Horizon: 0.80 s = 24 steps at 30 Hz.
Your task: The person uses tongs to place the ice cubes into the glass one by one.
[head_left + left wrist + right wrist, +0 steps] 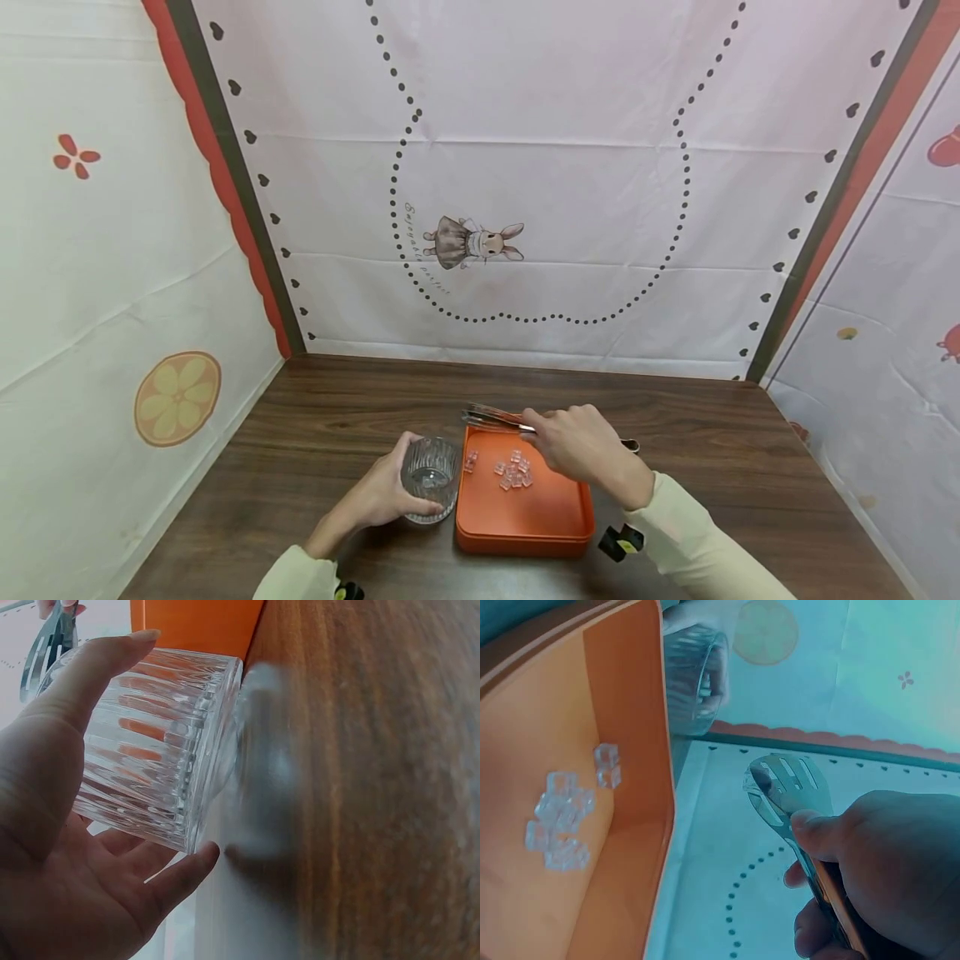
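Observation:
My left hand [386, 487] grips a clear ribbed glass [431, 479], thumb on one side and fingers round the other. In the left wrist view the base of the glass is close over the wooden table. My right hand [573, 442] holds metal tongs [791, 787] with slotted heads over the far left corner of an orange tray [525, 521]. Between the tong heads sits a small clear cube [749, 783]. Several more clear cubes [516, 473] lie clustered on the tray floor, and a few [470, 462] rest by its left wall.
The tray stands on a dark wooden table [360, 400], just right of the glass. White printed cloth [570, 200] hangs behind the table and on both sides. A small black device [621, 542] is at the right wrist.

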{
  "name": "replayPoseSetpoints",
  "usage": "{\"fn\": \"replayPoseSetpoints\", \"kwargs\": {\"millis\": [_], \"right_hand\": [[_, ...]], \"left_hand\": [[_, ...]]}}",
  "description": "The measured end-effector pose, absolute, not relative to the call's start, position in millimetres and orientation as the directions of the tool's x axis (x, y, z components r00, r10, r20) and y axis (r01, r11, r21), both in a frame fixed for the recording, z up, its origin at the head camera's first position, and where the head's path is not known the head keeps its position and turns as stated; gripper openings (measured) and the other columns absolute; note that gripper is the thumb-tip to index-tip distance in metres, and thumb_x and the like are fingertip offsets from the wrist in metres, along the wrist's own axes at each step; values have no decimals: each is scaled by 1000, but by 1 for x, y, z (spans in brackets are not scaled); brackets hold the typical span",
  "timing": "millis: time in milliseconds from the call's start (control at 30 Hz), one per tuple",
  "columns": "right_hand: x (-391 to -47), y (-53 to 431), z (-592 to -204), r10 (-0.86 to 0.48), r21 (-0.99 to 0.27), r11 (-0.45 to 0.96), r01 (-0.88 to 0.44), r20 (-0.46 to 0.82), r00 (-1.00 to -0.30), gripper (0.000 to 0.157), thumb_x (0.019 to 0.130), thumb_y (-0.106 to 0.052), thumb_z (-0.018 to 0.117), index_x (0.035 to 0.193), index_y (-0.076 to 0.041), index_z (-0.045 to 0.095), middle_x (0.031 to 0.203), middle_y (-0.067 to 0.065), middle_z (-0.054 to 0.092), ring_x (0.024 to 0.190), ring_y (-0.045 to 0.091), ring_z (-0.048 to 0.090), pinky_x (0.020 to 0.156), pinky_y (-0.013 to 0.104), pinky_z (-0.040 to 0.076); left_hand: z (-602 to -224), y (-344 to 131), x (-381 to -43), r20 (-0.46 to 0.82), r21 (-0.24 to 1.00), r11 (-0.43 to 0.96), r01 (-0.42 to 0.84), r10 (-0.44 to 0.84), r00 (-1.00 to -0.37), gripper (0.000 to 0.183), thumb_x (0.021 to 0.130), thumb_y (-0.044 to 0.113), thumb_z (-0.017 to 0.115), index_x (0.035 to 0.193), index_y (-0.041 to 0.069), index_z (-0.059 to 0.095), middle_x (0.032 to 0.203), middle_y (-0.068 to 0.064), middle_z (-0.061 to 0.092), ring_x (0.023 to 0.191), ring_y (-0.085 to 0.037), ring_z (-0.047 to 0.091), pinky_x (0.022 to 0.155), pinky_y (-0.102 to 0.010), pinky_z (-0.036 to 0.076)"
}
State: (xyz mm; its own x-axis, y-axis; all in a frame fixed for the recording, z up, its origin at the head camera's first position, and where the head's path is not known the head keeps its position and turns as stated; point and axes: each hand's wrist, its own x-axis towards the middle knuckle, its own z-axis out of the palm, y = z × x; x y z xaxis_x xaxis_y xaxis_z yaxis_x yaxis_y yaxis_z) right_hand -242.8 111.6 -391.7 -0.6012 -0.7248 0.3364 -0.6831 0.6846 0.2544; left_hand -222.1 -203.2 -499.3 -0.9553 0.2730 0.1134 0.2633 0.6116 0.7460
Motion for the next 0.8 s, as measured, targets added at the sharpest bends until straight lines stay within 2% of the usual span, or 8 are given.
{"fn": "replayPoseSetpoints", "kwargs": {"millis": [267, 600, 800], "right_hand": [[-237, 101, -387, -753, 259, 655, -710, 311, -581, 22, 100, -37, 58, 89, -17, 54, 48, -9, 28, 38, 6, 17, 40, 22, 12], [-231, 89, -387, -773, 242, 630, -738, 288, -565, 17, 99, -36, 59, 97, -19, 59, 47, -10, 27, 37, 6, 18, 38, 21, 13], [-230, 84, -387, -774, 254, 629, -734, 288, -564, 19, 99, -38, 59, 95, -20, 58, 48, -10, 27, 37, 6, 19, 39, 22, 14]], "left_hand": [[-499, -203, -222, 151, 700, 652, 293, 265, -952, 96, 53, 45, 96, 126, 12, 43, 104, -4, 64, 97, -19, 61, 86, -42, 50], [-498, -201, -222, 138, 712, 645, 277, 259, -956, 95, 53, 42, 97, 124, 9, 43, 107, -7, 63, 99, -22, 60, 87, -44, 49], [-497, -202, -224, 117, 712, 651, 262, 258, -959, 97, 54, 42, 97, 127, 10, 41, 109, -10, 62, 101, -25, 60, 87, -46, 48]]}}
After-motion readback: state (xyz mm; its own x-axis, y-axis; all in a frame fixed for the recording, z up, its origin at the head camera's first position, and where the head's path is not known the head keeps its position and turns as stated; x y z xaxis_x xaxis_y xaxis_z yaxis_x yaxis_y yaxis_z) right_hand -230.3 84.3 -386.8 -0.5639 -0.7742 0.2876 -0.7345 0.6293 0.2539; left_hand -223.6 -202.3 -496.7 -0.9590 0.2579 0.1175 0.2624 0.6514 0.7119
